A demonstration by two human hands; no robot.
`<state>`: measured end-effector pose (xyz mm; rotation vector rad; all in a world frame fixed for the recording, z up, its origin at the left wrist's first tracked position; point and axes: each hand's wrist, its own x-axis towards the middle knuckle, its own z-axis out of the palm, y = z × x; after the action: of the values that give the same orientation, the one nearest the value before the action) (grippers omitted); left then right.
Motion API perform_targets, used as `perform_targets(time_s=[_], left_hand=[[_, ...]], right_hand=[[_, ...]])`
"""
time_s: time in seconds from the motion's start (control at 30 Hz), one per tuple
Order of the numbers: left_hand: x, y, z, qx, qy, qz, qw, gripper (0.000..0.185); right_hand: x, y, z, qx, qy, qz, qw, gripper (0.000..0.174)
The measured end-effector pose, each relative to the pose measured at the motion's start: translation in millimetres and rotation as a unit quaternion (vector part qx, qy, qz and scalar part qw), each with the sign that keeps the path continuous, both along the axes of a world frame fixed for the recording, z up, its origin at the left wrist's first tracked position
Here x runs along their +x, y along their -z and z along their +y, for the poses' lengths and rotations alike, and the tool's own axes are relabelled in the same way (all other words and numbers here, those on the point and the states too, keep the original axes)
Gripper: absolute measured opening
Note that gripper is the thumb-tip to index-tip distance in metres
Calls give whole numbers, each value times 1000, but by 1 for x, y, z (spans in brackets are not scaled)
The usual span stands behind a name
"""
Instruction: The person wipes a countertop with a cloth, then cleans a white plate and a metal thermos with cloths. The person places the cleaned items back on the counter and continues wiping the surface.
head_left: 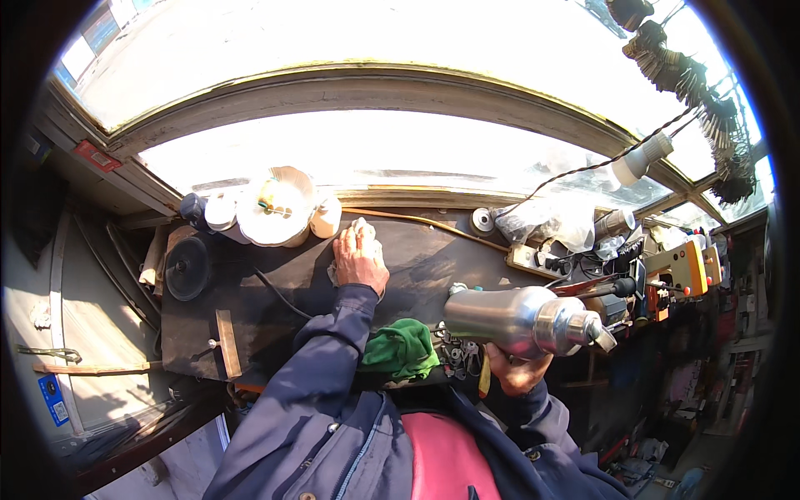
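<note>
My left hand [361,261] presses a crumpled whitish cloth or tissue [362,229] against the dark workbench top [412,262], near its window side. My right hand [519,370] is under a brushed metal bottle [494,315] that lies on its side in the air, its cap end pointing right. The hand grips the bottle from below, with the fingers largely hidden behind it. A green cloth [403,350] lies at the bench's near edge between my arms. Beside it are several small metal parts [462,357] and a yellow-handled tool [484,375].
A white fluted bowl [294,219] and bottles stand at the back left, near a black disc [187,267]. A power strip [539,261], plastic bags [556,222] and a yellow-orange machine [678,269] crowd the right. Bunches of keys [687,81] hang by the window.
</note>
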<state>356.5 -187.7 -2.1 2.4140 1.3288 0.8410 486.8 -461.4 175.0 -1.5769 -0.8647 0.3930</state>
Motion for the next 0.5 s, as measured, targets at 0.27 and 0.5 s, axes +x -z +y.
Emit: perform_targets(time_s=[0.27, 0.5], left_hand=[[111, 13, -34, -35, 172, 59, 983, 54], [109, -1, -22, 44, 255, 56, 964, 56]], right_hand=[[7, 10, -50, -15, -16, 18, 1000, 77], [14, 8, -45, -64, -41, 15, 997, 71]])
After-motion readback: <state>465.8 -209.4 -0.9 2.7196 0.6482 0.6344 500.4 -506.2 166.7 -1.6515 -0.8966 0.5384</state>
